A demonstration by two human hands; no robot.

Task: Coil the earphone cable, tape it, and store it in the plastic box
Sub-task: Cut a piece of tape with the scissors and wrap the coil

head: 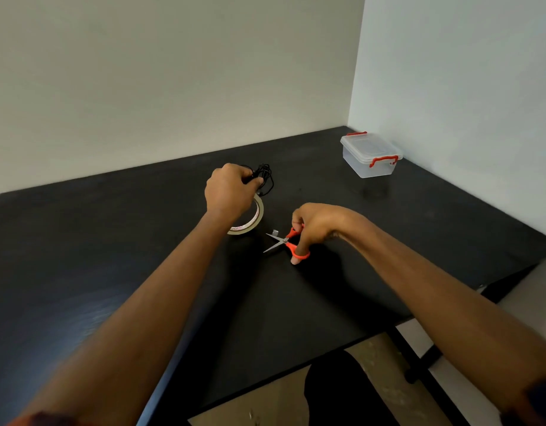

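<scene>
My left hand [230, 189] is closed around a coiled black earphone cable [265, 176], whose loops stick out to the right of my fingers. Just below that hand lies a roll of pale tape [255, 218], partly hidden by my wrist. My right hand [314, 224] grips orange-handled scissors [285, 241] with my thumb through one ring; the blades are apart and point left, close to the table. A small shiny bit of tape [275, 232] lies by the blade tips. The clear plastic box [370, 155] with red latches stands shut at the far right.
The black table [142, 241] fills the view; its front edge runs diagonally at lower right. Pale walls meet in a corner behind the box. A black table leg [419, 358] and a tiled floor [281, 404] show below the edge.
</scene>
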